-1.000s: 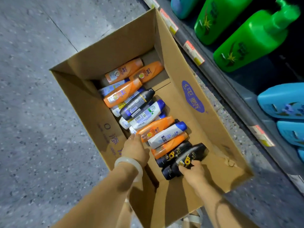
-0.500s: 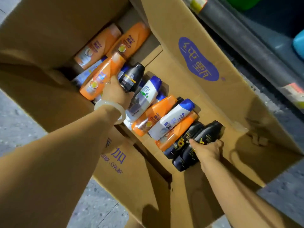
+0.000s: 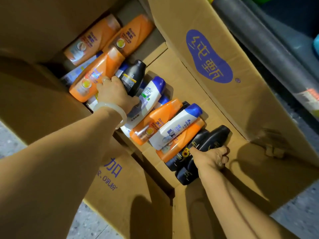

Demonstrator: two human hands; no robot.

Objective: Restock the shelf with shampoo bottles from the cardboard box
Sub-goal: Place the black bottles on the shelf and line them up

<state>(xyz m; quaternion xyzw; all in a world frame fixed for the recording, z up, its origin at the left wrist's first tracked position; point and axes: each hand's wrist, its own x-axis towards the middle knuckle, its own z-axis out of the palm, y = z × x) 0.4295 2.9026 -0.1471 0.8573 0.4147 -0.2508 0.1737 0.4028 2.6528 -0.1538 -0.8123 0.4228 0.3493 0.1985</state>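
Fingers of the right hand (image 3: 211,158) are curled round a black bottle (image 3: 209,144); a dark bottle (image 3: 133,77) is gripped by the left hand (image 3: 114,94) inside the cardboard box (image 3: 241,107).

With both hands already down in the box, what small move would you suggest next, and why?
Probably lift both hands straight up out of the cardboard box. The left hand grips a black bottle beside the orange ones, the right hand grips another black bottle, and both bottles lie atop the pile.

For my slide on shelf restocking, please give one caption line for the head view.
Both hands in the cardboard box: left hand grips a black bottle, right hand grips another black bottle.
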